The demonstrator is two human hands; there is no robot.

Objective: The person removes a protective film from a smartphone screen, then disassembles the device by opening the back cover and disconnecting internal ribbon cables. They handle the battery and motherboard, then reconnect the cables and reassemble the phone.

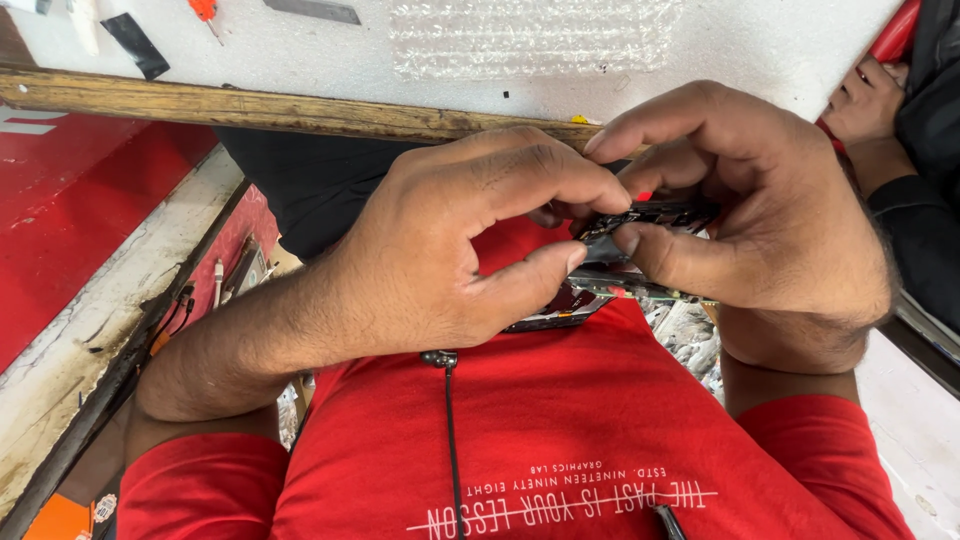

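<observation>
My left hand [440, 240] and my right hand [770, 210] meet close in front of my red shirt [560, 420]. Both pinch a small dark circuit board [650, 214] with thumb and forefinger, the left at its left end and the right over its top. Just below it lies a second flat dark part with a shiny edge [600, 288], partly hidden by my fingers. I cannot tell which hand bears that lower part.
A white foam-topped bench [300, 50] with a worn wooden edge [250, 107] lies beyond the hands, bearing bubble wrap [530, 35], an orange-handled tool [205, 12] and a metal strip [312, 10]. Another person's hand [868, 98] is at the upper right. A black cord [450, 440] hangs down my shirt.
</observation>
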